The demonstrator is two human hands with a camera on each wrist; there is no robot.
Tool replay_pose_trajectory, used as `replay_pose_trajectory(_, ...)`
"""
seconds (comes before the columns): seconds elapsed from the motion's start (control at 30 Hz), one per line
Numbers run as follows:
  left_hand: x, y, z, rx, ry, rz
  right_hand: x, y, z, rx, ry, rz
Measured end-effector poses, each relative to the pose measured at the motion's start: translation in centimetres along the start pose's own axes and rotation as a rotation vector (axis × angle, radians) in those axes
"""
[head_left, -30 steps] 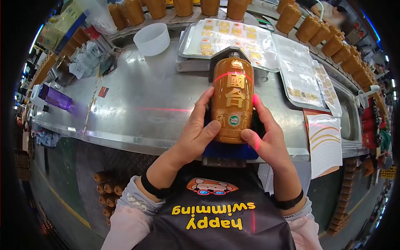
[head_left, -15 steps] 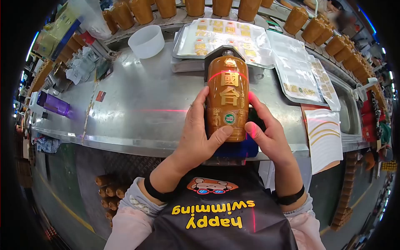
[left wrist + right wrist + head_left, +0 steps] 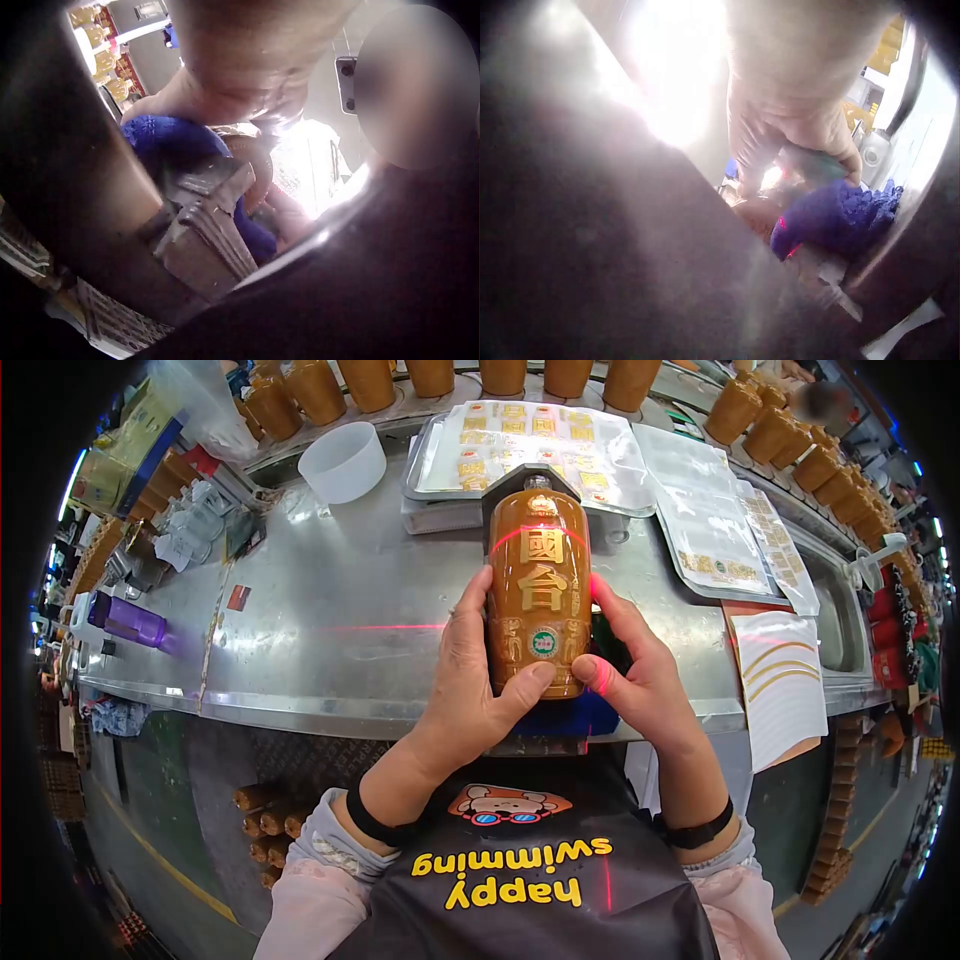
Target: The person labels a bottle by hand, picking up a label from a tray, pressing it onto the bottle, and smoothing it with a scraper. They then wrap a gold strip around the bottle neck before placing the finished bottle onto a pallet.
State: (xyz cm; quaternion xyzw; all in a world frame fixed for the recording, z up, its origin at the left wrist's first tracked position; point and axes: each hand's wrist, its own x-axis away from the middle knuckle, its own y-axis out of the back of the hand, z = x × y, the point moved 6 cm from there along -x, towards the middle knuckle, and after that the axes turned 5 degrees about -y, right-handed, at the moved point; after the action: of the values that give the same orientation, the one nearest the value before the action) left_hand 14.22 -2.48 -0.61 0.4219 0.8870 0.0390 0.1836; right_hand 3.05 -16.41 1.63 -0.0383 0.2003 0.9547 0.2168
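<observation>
A glossy brown bottle [image 3: 540, 585] with gold characters and a round green seal lies tilted on a dark holder [image 3: 570, 482], its neck pointing away from me. My left hand [image 3: 462, 678] holds its left side, the thumb across the lower front. On the opposite side my right hand [image 3: 648, 678] grips the bottle, thumb at the lower right edge of the front. Blue padding [image 3: 590, 716] shows beneath the bottle's base. The wrist views catch the hands from below, beside blue cloth [image 3: 176, 139]; the fingers behind the bottle are hidden.
Sheets of gold decals [image 3: 540, 425] are stacked behind the bottle, with more sheets [image 3: 715, 525] to the right. A white plastic tub [image 3: 342, 465] and a purple bottle [image 3: 135, 620] stand left. Brown bottles line the conveyor [image 3: 450, 405] at the back. Red laser lines cross the bench [image 3: 330, 590].
My left thumb has slid from the bottle's lower left edge onto its front. The bottle has turned slightly to the left. The whole view has shifted a little.
</observation>
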Motion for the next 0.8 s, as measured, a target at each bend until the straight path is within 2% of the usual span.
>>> replay_pose_trajectory(0.23,-0.1,0.0,0.1,0.120,-0.022,0.034,0.1,-0.1,0.2,0.018,0.002,0.015)
replay_pose_trajectory(0.33,-0.2,1.0,0.8,0.525,0.050,0.082,0.0,-0.1,-0.1,-0.006,-0.033,0.032)
replay_pose_trajectory(0.5,0.2,0.8,1.3,0.270,-0.052,0.115,0.2,-0.3,-0.7,-0.033,-0.079,0.029)
replay_pose_trajectory(0.6,0.5,0.8,2.1,0.246,0.018,0.138,0.2,-0.2,-0.6,-0.032,-0.083,0.042)
replay_pose_trajectory(0.8,0.4,0.8,1.9,0.321,-0.028,0.067,0.2,-0.2,-0.7,-0.045,-0.077,0.049)
